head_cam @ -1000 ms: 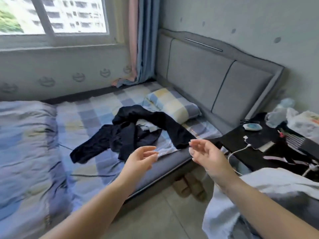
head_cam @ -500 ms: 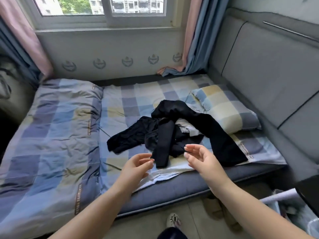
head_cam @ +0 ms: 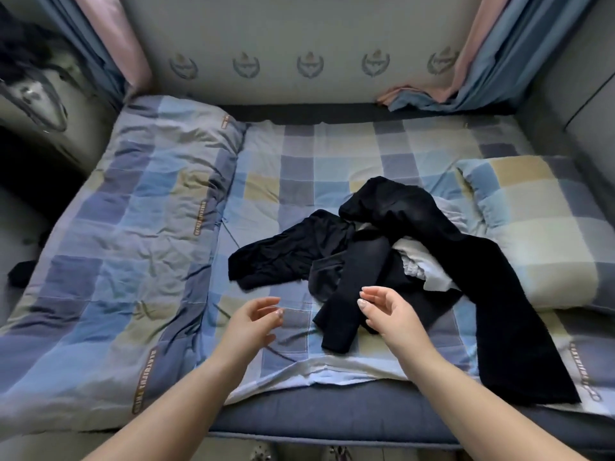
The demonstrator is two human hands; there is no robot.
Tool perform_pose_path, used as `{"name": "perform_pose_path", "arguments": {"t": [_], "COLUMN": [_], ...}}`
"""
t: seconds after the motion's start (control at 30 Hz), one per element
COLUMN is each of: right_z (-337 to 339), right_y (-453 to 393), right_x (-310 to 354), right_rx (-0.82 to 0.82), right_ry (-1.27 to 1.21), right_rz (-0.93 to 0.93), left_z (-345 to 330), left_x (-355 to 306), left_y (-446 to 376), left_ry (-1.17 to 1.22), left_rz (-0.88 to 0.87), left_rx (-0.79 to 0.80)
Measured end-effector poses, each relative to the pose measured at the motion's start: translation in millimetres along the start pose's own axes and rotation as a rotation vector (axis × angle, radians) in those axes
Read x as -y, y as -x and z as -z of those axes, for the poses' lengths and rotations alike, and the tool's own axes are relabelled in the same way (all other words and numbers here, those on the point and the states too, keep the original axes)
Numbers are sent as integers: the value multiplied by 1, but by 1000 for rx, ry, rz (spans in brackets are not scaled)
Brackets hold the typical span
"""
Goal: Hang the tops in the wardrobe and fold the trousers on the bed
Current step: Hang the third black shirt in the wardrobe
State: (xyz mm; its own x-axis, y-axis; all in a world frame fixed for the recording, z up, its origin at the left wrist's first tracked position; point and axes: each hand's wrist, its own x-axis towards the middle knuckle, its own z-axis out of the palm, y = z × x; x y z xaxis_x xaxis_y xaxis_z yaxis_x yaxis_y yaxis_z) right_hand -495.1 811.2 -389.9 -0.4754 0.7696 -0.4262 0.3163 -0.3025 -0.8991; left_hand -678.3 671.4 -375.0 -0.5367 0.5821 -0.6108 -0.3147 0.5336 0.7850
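A heap of dark clothes lies on the checked bed sheet (head_cam: 319, 161). Black trousers (head_cam: 492, 294) stretch from the heap's top toward the bed's front right edge. A black garment (head_cam: 286, 251) spreads out to the left, and a narrow black piece (head_cam: 349, 294) points toward me. A white garment (head_cam: 422, 264) shows under the trousers. My left hand (head_cam: 253, 322) hovers above the sheet, left of the heap, fingers loosely curled and holding nothing. My right hand (head_cam: 389, 314) hovers over the heap's near end, fingers relaxed, also empty.
A folded checked quilt (head_cam: 126, 247) covers the bed's left half. A checked pillow (head_cam: 539, 227) lies at the right by the grey headboard (head_cam: 585, 104). Blue and pink curtains (head_cam: 482, 68) hang at the back corners. A dark bag (head_cam: 30, 78) sits at the far left.
The view has swung left and down, from the bedside table to straight over the bed. Both hands have come closer to the heap of clothes, still holding nothing.
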Motion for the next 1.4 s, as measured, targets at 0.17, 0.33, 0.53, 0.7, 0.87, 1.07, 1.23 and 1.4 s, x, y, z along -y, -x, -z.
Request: {"name": "perform_pose_path", "arguments": {"t": [0.17,0.33,0.53,0.7,0.87,1.07,1.23,1.4], "right_z": [-28,-66,-129,-171,-186,-183,-179,-183], "right_y": [-93,-186,-320,-401,-442,-453,-451,-409], "right_x": [-33,-97,-192,-251,-291,-302,-286,-267], "right_rx": [49,97,212,244,207,170,311,397], "right_ry": [46,159,363,508,647,646,585,590], "right_rz": [-83,-101,-73,-43,-77,-11,-3,70], "left_z": [7,9,4,-9,-27,-33,-24,-22], "left_x": [12,50,129,166,179,178,175,176], "left_y": [-94,-204,-356,-449,-502,-521,-519,-490], "left_ry": [-60,-251,-590,-706,-591,-497,-523,-462], "left_rz": [51,41,-82,-254,-220,-63,-22,-64], "left_rx": [-49,-70,-41,-60,-11,-42,-114,-185]}}
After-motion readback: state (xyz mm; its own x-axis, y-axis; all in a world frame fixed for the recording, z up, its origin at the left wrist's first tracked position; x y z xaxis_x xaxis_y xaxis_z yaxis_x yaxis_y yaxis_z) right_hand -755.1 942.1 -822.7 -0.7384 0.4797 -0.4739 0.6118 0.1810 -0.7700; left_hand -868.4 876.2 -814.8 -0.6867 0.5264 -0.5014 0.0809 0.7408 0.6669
